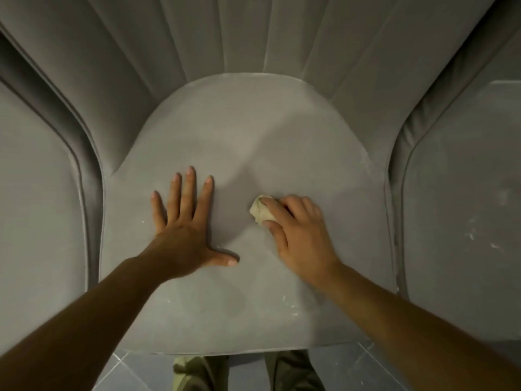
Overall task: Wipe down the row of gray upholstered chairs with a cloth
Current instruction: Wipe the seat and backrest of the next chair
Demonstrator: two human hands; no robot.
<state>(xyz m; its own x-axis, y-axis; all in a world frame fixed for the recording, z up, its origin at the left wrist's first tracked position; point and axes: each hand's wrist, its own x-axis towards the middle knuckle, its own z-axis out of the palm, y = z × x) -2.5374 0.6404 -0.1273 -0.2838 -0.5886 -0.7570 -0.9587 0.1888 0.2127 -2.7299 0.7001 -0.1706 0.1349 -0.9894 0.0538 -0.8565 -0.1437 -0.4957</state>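
Observation:
A gray upholstered chair fills the view, its seat cushion (242,131) in the middle and its fluted backrest (239,32) above. My left hand (186,230) lies flat on the seat with fingers spread and straight. My right hand (296,235) grips a small bunched cream cloth (260,210) and presses it against the seat just right of centre. White specks (290,301) dot the seat near its front edge.
A second gray chair (36,193) stands close on the left and a third (462,198) on the right, the latter marked with pale specks. Blue-gray floor tiles (135,373) and my olive trouser legs (197,373) show below the seat's front edge.

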